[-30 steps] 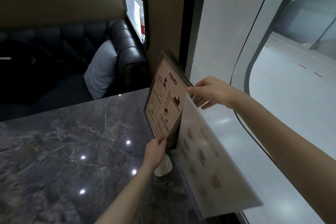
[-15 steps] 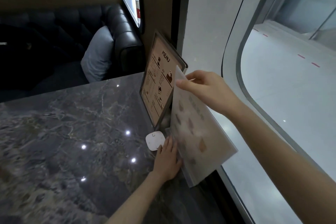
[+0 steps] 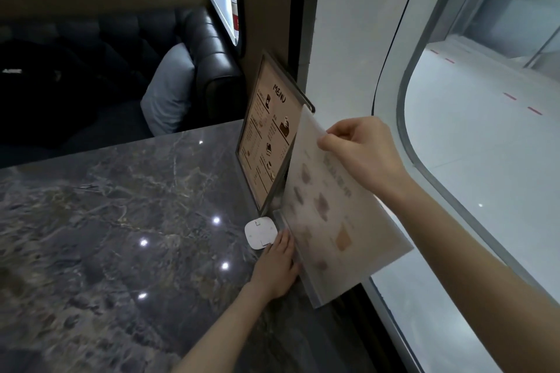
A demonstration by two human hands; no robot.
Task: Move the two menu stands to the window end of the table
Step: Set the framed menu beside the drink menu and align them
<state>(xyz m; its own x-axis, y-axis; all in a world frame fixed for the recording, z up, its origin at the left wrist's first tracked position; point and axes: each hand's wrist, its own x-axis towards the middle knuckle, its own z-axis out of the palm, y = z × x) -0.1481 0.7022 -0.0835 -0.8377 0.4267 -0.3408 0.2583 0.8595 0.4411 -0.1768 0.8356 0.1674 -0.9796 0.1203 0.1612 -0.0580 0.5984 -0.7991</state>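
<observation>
Two menu stands sit at the window edge of the dark marble tabletop (image 3: pixel 121 221), one behind the other along that edge. The far menu stand (image 3: pixel 269 133) stands upright close to the far corner, its tan printed face headed "MENU" turned toward the room and its back near the wall beside the window (image 3: pixel 485 130). The near menu stand (image 3: pixel 336 215) overlaps the far one's lower right corner — its pale, blurred sheet leans outward toward the glass, with the bottom rail running along the tabletop's edge. The right hand (image 3: pixel 360 154) pinches the top edge of this near stand, thumb and fingertips closed on the sheet. The left hand (image 3: pixel 277 266) lies low against the stand's base rail, fingers extended along it; whether they actually grip the rail cannot be told. Just left of those fingers a small white rounded-square device (image 3: pixel 260 232) lies flat on the marble, touching or nearly touching the hand. Beyond the far edge of the tabletop are a black leather sofa (image 3: pixel 209 48) and a grey cushion (image 3: pixel 168 94).
</observation>
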